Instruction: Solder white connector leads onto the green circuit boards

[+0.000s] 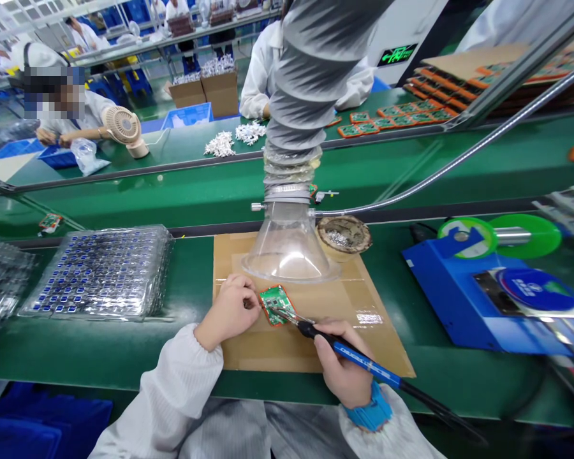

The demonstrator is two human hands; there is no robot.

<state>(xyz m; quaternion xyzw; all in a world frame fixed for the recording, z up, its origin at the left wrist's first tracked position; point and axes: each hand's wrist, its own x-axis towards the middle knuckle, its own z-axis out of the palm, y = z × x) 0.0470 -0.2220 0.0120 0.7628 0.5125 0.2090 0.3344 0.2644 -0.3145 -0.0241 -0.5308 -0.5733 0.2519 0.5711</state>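
A small green circuit board with an orange edge lies on a sheet of brown cardboard. My left hand is at the board's left edge, its thumb and fingers pinched together; whatever they hold there is too small to make out. In my right hand is a blue and black soldering iron, gripped like a pen. Its metal tip reaches over the board from the right; whether it touches the surface I cannot tell. A blue band wraps my right wrist.
A clear fume hood on a grey hose hangs just above the board. Behind it stands a round tip-cleaning pot. Stacked clear trays are on the left, a blue soldering machine with a green reel on the right. Co-workers sit across the conveyor.
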